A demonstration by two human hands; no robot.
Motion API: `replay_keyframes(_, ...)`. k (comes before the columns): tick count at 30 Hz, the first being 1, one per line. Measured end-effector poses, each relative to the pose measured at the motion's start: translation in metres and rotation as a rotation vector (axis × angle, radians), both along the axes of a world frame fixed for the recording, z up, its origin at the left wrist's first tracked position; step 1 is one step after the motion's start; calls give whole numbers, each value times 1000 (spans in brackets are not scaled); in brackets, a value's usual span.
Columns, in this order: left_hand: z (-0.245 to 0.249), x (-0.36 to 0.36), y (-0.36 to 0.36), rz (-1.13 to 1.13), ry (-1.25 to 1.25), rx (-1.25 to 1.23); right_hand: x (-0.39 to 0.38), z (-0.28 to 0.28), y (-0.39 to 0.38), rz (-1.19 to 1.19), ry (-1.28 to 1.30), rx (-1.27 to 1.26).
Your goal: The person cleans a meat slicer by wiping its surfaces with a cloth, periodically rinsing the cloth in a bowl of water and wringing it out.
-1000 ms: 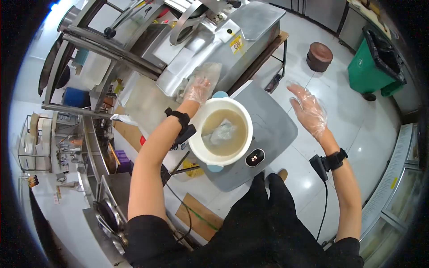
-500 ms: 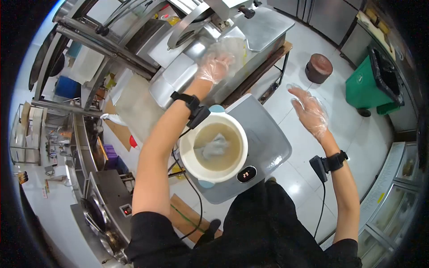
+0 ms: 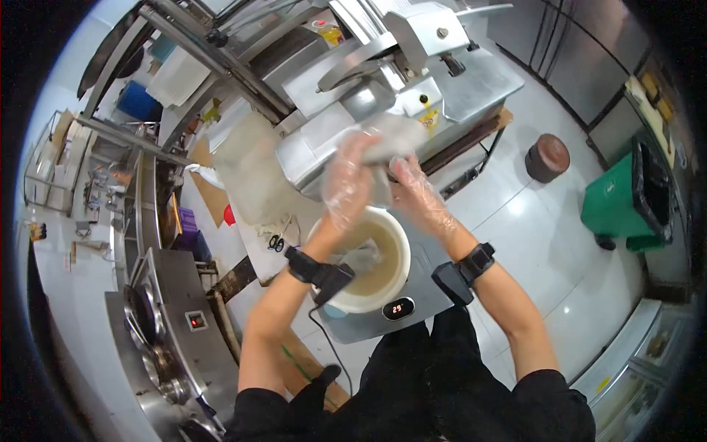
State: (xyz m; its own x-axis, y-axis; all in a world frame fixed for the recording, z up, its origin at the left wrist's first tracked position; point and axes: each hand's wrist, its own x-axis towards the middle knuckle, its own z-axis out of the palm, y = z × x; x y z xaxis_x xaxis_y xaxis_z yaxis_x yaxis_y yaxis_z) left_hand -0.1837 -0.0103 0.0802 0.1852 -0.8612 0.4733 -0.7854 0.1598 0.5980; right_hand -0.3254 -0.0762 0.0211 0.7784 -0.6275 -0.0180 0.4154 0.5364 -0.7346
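Just past the far rim of the white pot, both hands are up in the air in clear plastic gloves, pretty close together. Left hand has its fingers partly bent and up against some blurry, greyish see-through plastic, but it's too smeared to tell if it's actually gripping it. Right hand is about half open, fingertips right by the lower edge of that same plastic, and I can't tell whether it's pinching any.

So yeah, the plastic hangs beyond the pot, on the slicer side. Inside the pot there's a pale packet sitting in cloudy liquid. Under the pot is a grey rounded top with a lit display reading 29, toward the wearer from the pot.

Farther beyond the pot is a metal meat slicer with a big round blade. Left of the pot, black-handled scissors lie on a white surface. Well off to the pot's right: a green bin with a black liner.
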Motion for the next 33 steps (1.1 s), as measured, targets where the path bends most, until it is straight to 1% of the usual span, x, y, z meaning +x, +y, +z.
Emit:
replay_keyframes(1,-9,-12,-3,-35,6,-13,7,3,-3,26,-117,116)
replay_keyframes(2,-13,-27,-3,28,-58,56,4,15,-5,57,-103,245)
replay_keyframes(3,-14,-32,-4,-35,-54,64,4,7,-12,-61,-53,117)
replay_keyframes(4,-4,-37,-5,-99,-49,73,5,-13,-22,-181,-5,-12)
replay_keyframes(5,8,-35,-6,-105,1,108,11,-56,-40,-384,80,-565)
replay_keyframes(6,9,-21,-6,-46,-22,122,4,-47,-51,-371,73,-574)
replay_keyframes(7,6,-3,-5,12,-43,137,-5,-29,-59,-358,267,-632)
replay_keyframes(8,-2,21,-6,138,-30,125,-12,-14,-66,-347,461,-688)
replay_keyframes(9,-21,52,-5,263,-118,79,-11,-8,-83,-270,701,-952)
replay_keyframes(10,-38,79,-3,388,-204,35,-6,11,-88,-262,696,-960)
replay_keyframes(11,-44,96,-3,398,-203,32,2,39,-87,-264,789,-1121)
replay_keyframes(12,-46,112,-5,485,-337,54,12,55,-88,-270,880,-1280)
replay_keyframes(13,-49,126,-8,569,-472,76,27,42,-95,-287,1008,-1533)
replay_keyframes(15,-61,141,-14,566,-423,85,49,29,-103,-295,983,-1790)
replay_keyframes(16,-63,139,-18,646,-480,121,60,24,-100,-353,1016,-1857)
replay_keyframes(17,-65,138,-21,727,-536,156,65,20,-104,-355,1016,-1862)
replay_keyframes(18,-66,140,-23,732,-529,151,69,17,-111,-325,994,-1843)
replay_keyframes(20,-64,134,-21,767,-520,219,78,22,-115,-267,978,-1830)
replay_keyframes(22,-58,130,-21,771,-510,243,102,32,-132,-25,1138,-1720)
replay_keyframes(23,-59,130,-21,776,-506,264,115,32,-140,-95,1099,-1684)
replay_keyframes(25,-61,131,-22,789,-497,270,144,36,-155,-79,1245,-1642)
replay_keyframes(26,-63,132,-23,799,-491,277,153,35,-156,-204,1236,-1654)
replay_keyframes(27,-64,133,-22,798,-489,277,154,32,-156,-203,1238,-1655)
replay_keyframes(29,-66,136,-21,763,-426,249,152,42,-148,-325,1087,-1709)
replay_keyframes(30,-67,136,-20,762,-417,249,147,41,-148,-286,1103,-1795)
replay_keyframes(32,-67,137,-22,753,-422,230,116,38,-140,-295,934,-1854)
replay_keyframes(33,-68,136,-22,750,-413,228,105,45,-135,-107,1158,-1826)
